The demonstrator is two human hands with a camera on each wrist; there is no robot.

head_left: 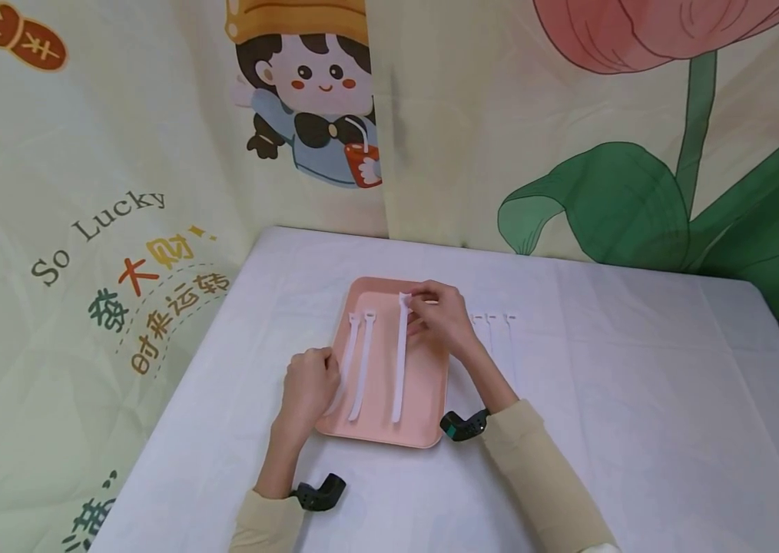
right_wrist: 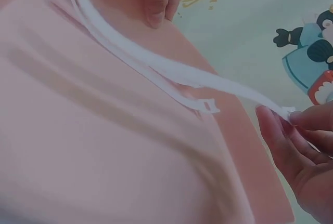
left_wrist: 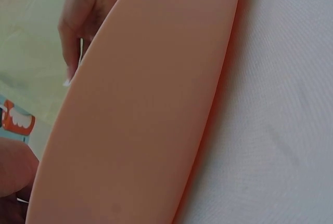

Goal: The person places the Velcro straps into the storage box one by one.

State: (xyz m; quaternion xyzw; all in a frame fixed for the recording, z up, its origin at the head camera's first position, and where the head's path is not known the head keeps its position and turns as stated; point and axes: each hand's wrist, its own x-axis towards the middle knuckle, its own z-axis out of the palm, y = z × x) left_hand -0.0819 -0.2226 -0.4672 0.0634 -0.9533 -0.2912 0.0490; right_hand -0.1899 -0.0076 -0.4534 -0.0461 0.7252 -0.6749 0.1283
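A long white cable tie (head_left: 400,361) with a slotted head is pinched at its head end by my right hand (head_left: 441,315), above the pink tray (head_left: 424,434). In the right wrist view the tie (right_wrist: 156,60) slopes down from the fingertips. My left hand (head_left: 309,384) has curled fingers on the tray's left rim and appears to grip it; the near wall (left_wrist: 140,99) partly hides that hand in the left wrist view. Two more white ties, one of them this tie (head_left: 362,369), lie lengthwise in the tray's left half.
Several white ties (head_left: 492,330) lie on the white tablecloth (head_left: 638,384) just right of the tray, partly behind my right forearm. A printed cloth (head_left: 445,153) hangs behind the table and at its left side.
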